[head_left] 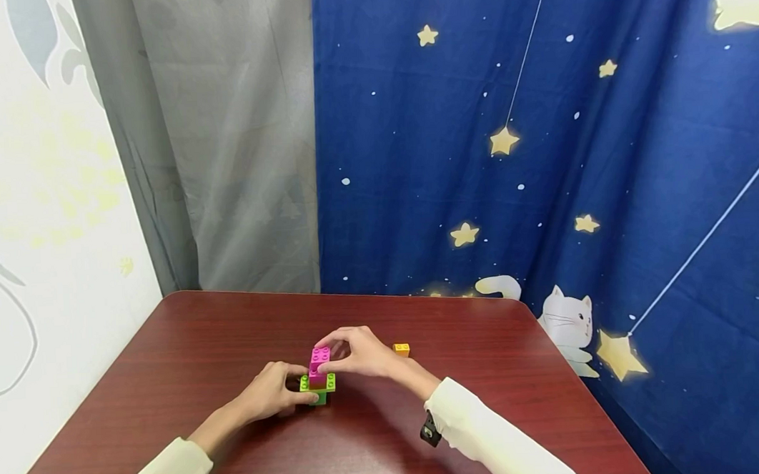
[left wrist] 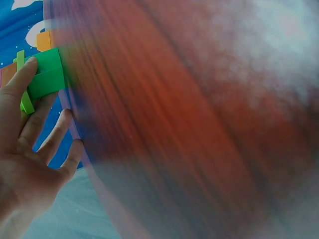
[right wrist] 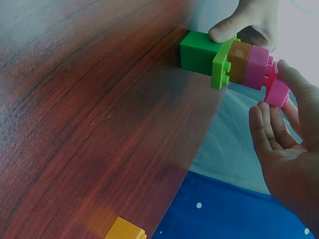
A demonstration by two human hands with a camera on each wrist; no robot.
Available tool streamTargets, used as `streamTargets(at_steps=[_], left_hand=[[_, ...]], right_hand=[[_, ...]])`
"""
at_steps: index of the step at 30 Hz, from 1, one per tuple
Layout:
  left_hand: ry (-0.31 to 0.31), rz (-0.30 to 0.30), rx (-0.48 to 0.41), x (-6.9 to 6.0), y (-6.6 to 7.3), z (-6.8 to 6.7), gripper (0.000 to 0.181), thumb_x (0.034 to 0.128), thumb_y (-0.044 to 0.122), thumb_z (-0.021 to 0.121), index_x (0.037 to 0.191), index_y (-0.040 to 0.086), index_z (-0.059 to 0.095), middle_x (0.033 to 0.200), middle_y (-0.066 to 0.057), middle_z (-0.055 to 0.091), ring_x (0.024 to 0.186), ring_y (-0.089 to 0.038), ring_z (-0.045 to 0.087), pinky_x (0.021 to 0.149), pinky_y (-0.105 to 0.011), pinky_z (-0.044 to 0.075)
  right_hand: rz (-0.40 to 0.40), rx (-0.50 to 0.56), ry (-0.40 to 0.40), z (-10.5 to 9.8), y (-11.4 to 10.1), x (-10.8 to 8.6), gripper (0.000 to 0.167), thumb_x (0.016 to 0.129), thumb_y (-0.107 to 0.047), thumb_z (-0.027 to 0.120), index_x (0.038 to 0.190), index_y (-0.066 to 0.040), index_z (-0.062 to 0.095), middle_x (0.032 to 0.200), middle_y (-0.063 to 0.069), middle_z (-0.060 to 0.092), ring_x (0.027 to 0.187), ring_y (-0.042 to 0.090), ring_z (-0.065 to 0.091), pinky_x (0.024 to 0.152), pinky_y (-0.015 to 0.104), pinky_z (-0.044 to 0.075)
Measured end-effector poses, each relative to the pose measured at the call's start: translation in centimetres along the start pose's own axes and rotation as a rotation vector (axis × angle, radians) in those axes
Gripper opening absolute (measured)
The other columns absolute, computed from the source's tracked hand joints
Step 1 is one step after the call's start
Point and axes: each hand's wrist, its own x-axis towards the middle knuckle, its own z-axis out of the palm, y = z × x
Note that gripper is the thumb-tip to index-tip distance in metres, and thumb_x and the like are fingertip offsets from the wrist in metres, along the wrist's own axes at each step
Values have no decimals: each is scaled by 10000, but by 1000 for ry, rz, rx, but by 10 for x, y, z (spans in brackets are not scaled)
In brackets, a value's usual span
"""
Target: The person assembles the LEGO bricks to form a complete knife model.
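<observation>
Two hands are working on a block tower (head_left: pixel 317 378) that is standing on the reddish-brown table (head_left: pixel 289 471), toward seven o'clock from the centre of the head view. The left hand (head_left: pixel 268 393), between eight and nine o'clock of the tower, is gripping the green block (right wrist: pixel 197 52) at its foot between thumb and finger. The right hand (head_left: pixel 363 352), toward two o'clock, is pinching the upper pink block (right wrist: pixel 277 93) by thumb and fingertips. In the right wrist view this block is sitting askew on the lower pink block (right wrist: pixel 255 67) and is apparently not seated.

The step in hand, it seems, is calling for squaring the upper block over the studs, then pressing straight down along the tower's axis, while the left hand is bracing the foot; sideways pressure would be risking a tilt at the joints.

Counted, the tower is showing two pink blocks, one orange block (right wrist: pixel 239 62), one lime plate (right wrist: pixel 218 73) and one green block. One yellow block (head_left: pixel 401 350) is lying apart, between two and three o'clock of the tower.
</observation>
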Motion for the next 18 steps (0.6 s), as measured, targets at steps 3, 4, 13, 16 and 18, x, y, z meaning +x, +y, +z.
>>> streamTargets(at_steps=[3, 4, 13, 16, 18], left_hand=[[-7, -2, -10, 0, 0, -1, 321, 847, 427, 864, 1054, 204, 762, 845, 137, 702, 710, -86, 613, 617, -248, 502], [-9, -2, -12, 0, 1, -1, 316, 849, 423, 864, 1053, 205, 761, 842, 136, 702, 703, -86, 612, 611, -248, 501], [-21, 16, -9, -1, 1, 0, 293, 866, 405, 853, 1065, 213, 754, 859, 139, 707, 705, -96, 615, 620, -245, 508], [-16, 17, -8, -1, 1, -1, 301, 863, 405, 855, 1071, 210, 757, 868, 143, 711, 722, -95, 620, 643, -242, 512], [-12, 17, -6, 0, 1, -1, 305, 859, 404, 858, 1073, 210, 759, 871, 148, 712, 731, -93, 622, 656, -240, 512]], right_hand=[[-21, -12, 1, 2, 0, 1, 382, 852, -265, 886, 1197, -163, 755, 985, -64, 738, 810, -19, 676, 755, 183, 556], [-26, -16, -1, 3, 0, 1, 381, 854, -267, 883, 1197, -163, 754, 987, -70, 738, 809, -32, 672, 754, 179, 555], [-27, -16, -18, 7, 0, -1, 362, 863, -242, 877, 1192, -155, 754, 986, -69, 748, 810, -52, 670, 756, 182, 558], [-37, -26, -16, 7, 0, -1, 358, 865, -240, 874, 1190, -153, 753, 984, -68, 752, 808, -62, 667, 750, 173, 555], [-41, -29, -15, 7, -1, -1, 354, 868, -236, 872, 1190, -149, 753, 982, -65, 753, 806, -65, 667, 744, 164, 551]])
